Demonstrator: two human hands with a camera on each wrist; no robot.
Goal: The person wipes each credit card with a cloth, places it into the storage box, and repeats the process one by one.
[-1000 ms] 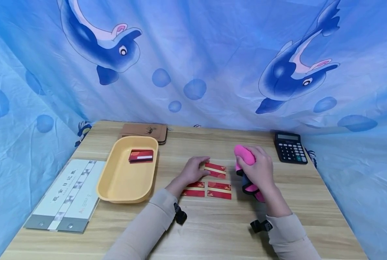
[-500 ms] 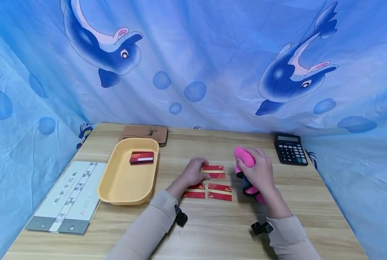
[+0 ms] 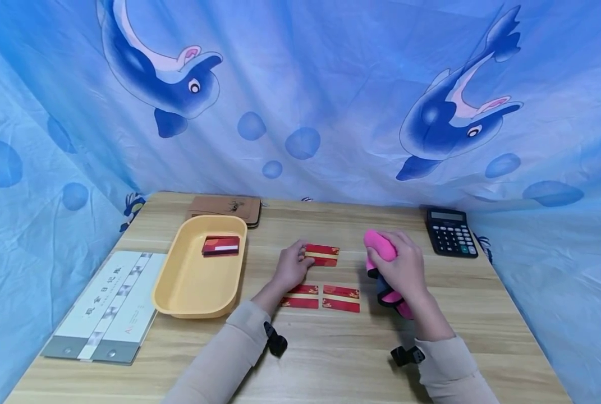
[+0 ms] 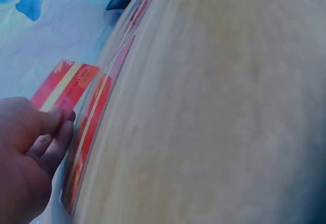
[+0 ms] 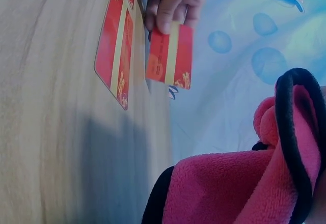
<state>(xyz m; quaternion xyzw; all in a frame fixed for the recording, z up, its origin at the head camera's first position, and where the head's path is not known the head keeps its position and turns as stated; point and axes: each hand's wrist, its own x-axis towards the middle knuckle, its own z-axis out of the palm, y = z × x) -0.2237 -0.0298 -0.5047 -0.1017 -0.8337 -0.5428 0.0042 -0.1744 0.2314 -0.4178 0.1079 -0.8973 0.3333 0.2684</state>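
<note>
My left hand (image 3: 290, 268) pinches one end of a red card with a gold stripe (image 3: 322, 255), thumb on its face. In the left wrist view the card (image 4: 65, 86) looks raised off the table. Two similar cards lie side by side nearer me: a right one (image 3: 340, 298) and a left one (image 3: 300, 303), partly covered by my left wrist. My right hand (image 3: 402, 264) grips a bunched pink cloth with black edging (image 3: 379, 246), held over the table to the right of the cards. The right wrist view shows the cloth's (image 5: 224, 183) fuzzy folds.
A yellow tray (image 3: 194, 286) to the left holds a small stack of red cards (image 3: 220, 246). Behind it lies a brown leather-like case (image 3: 224, 207). A white-and-grey ledger (image 3: 103, 303) is at far left; a black calculator (image 3: 450, 231) sits back right. A blue dolphin curtain (image 3: 300, 101) surrounds the table.
My left hand has shifted left and away from me, carrying the pinched card with it. More of the table shows between that card and the two nearer ones. My right hand and the cloth stay put.
</note>
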